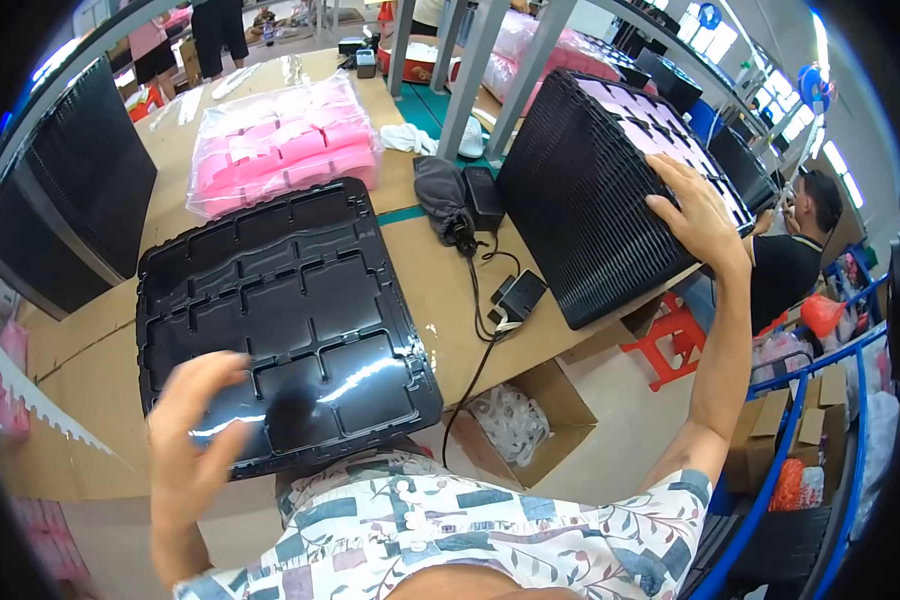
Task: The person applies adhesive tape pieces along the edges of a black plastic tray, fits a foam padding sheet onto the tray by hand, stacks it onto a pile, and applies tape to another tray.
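Observation:
My left hand (195, 430), slightly blurred, hovers over the near left corner of a black plastic compartment tray (300, 300). Its thumb and fingers are apart, and I see nothing between them. The tray lies on the cardboard-covered table in front of me, its moulded compartments facing up. To the right, my right hand (698, 215) rests with fingers stretched out on the top near edge of a tall stack of black trays (595, 200). Pale pinkish sheets or items (640, 115) show in the stack's top tray.
A clear bag of pink packs (285, 145) lies behind the tray. Another black tray stack (75, 180) stands left. A grey pouch (440, 195), black adapter (518, 298) and cable lie between tray and right stack. Below are an open carton (560, 415) and red stool (665, 340); a person (800, 245) sits right.

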`<state>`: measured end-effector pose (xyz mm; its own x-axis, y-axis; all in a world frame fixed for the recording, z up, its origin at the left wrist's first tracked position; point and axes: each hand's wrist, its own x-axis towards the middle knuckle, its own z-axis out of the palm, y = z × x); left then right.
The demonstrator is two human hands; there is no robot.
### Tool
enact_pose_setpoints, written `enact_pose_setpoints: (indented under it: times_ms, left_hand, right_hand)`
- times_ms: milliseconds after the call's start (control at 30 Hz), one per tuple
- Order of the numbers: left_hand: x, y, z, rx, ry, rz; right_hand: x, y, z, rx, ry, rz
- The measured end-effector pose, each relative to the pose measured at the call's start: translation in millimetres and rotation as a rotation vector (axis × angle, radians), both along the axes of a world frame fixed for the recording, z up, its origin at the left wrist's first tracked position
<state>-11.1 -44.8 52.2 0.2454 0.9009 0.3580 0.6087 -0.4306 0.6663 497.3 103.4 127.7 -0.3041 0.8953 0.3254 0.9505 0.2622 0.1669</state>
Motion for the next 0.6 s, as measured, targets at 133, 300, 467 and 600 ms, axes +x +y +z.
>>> enact_pose_setpoints:
  times_ms: [133,300,467,600]
  left_hand:
    - [-84,-45,-41,0.547,-0.092,0.779]
    - [-208,-69,-87,0.667,0.112,1.167]
    - [-183,-70,-91,-0.100,-0.456,0.644]
    - [-171,-75,-89,-0.157,-0.791,0.429]
  right_hand:
    - [8,6,1,-0.027,0.023,-0.015]
    - [-4,3,2,-0.051,-0.030,-0.069]
    - [-96,-26,-26,0.392,-0.240,0.008]
    - [-239,-92,-73,0.033,0.387,0.678]
